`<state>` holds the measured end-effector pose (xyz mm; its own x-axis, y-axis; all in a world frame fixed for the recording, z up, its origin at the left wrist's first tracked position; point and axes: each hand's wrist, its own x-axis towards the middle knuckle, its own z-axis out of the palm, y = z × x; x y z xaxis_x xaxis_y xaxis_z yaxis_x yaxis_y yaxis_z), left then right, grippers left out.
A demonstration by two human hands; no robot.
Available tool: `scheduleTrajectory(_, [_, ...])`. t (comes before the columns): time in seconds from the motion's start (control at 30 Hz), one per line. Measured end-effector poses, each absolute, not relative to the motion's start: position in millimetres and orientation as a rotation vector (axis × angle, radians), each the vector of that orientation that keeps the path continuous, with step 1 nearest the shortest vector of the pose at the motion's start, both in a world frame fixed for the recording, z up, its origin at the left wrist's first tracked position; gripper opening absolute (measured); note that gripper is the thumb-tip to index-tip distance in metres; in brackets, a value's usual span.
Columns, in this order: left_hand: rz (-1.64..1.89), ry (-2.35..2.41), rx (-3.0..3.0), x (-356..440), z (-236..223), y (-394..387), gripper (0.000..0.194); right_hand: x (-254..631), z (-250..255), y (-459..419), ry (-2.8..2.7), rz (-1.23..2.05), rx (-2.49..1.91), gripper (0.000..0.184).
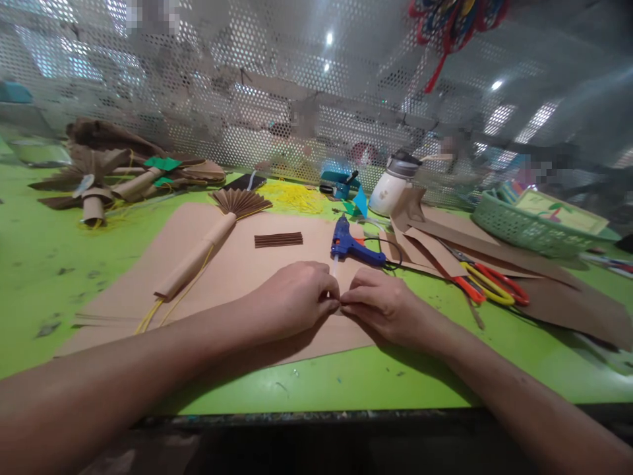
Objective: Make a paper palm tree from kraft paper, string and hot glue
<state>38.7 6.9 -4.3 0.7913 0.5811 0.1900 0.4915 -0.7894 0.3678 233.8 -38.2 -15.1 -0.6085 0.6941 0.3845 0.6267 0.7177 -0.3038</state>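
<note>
Two bare hands: tip to tip, low over the brown sheets, fingertips meeting or almost meeting.
Left hand (306,297): fingers curled, thumb and forefinger closed to a pinch; whether anything sits between them is too small to tell.
Right hand (383,303): fingers bent, forefinger and thumb brought together opposite the left hand's; any piece held there is hidden.
Brown sheets (247,267): stacked under the left hand and spreading out to its left.
Blue glue gun (343,241): on its side just beyond both hands, nozzle away from them, handle reaching to the right past the right hand's knuckles.
Glue stick (336,264): pale, jutting from the gun's back end towards the gap between the hands.
Pleated strip (278,240): dark brown, flat on the paper just beyond the left hand.
Paper tube (198,257): lying aslant to the left hand's far left, with a pleated fan (241,203) at its far end and yellow string (143,321) trailing from its near end.
Scissors (487,284): red and yellow handles, right of the right hand and beyond its forearm.
Green basket (534,227): farther off, beyond the scissors.
</note>
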Motion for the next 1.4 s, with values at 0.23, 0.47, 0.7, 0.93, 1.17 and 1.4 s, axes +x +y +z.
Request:
scheduleTrajectory(0.23, [0.499, 0.705, 2.769, 35, -6, 4, 0.021, 237, -16, -39, -2.414, 0.246, -0.981, 0.015])
scheduleTrajectory(0.47, [0.449, 0.666, 2.752, 38, -6, 8, 0.019, 236, -13, -35, -2.38, 0.319, -0.947, 0.014])
scheduleTrajectory(0.7, [0.52, 0.668, 2.821, 35, -9, 1, 0.018, 235, -18, -36, -2.392, 0.277, -0.942, 0.014])
scheduleTrajectory(0.93, [0.535, 0.679, 2.928, 30, -8, -1, 0.018, 237, -15, -42, -2.466, 0.168, -0.986, 0.017])
scheduleTrajectory(1.17, [0.495, 0.703, 3.026, 28, -4, -4, 0.018, 240, -13, -43, -2.497, 0.189, -0.985, 0.018])
scheduleTrajectory(1.4, [0.421, 0.689, 3.137, 27, -3, -4, 0.016, 241, -7, -47, -2.558, 0.197, -1.018, 0.015])
